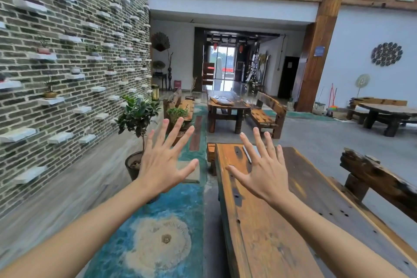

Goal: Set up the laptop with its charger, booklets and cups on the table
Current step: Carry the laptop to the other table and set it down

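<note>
A long wooden table [266, 228] stretches away from me on the right. At its far end lies a closed silver laptop [249, 153], partly hidden behind my right hand [261, 169]. That hand is raised above the table, back toward me, fingers spread, holding nothing. My left hand [164, 160] is raised the same way to the left of the table, over the blue painted floor, fingers spread and empty. No charger, booklets or cups show in this view.
A rough wooden bench [379, 178] runs along the table's right side. A potted tree [137, 119] stands on the left by the brick wall. Further off are another wooden table [228, 101] with benches and a round table [388, 110] at right.
</note>
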Demonstrator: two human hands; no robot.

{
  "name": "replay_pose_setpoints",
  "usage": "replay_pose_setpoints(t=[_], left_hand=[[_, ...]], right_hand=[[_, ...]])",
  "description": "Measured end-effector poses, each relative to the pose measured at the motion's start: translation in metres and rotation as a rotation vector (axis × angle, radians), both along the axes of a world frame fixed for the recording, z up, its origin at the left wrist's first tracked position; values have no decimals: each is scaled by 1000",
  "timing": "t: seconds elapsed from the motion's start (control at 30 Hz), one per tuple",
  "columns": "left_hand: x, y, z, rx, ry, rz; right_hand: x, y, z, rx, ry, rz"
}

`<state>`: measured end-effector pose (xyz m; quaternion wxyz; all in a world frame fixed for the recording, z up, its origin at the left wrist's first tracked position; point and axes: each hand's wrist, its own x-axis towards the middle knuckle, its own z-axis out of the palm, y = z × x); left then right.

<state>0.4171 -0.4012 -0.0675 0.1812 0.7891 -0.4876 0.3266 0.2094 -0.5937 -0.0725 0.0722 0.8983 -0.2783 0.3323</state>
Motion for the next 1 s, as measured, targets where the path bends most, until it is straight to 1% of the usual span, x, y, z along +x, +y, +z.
replay_pose_setpoints(t=[0.1,0.2,0.27,0.37,0.5,0.67,0.83,1.0], left_hand=[[54,-32,11,1,-36,-5],[104,-64,22,-7,-67,-10],[131,-86,28,-11,-55,-13],[164,-115,26,-27,-13,-36],[213,-154,20,-4,-14,-37],[276,-207,8,17,1,-53],[348,-284,-2,34,-22,-66],[423,-383,-4,54,-41,-112]], right_hand=[[54,-38,14,20,-15,-7],[104,-67,27,18,-78,0],[131,-82,30,19,-95,4],[164,-102,28,6,-82,27],[211,-137,27,9,-72,23],[273,-193,11,37,-42,17],[342,-269,0,22,-41,-2],[407,-357,-10,43,-44,-52]])
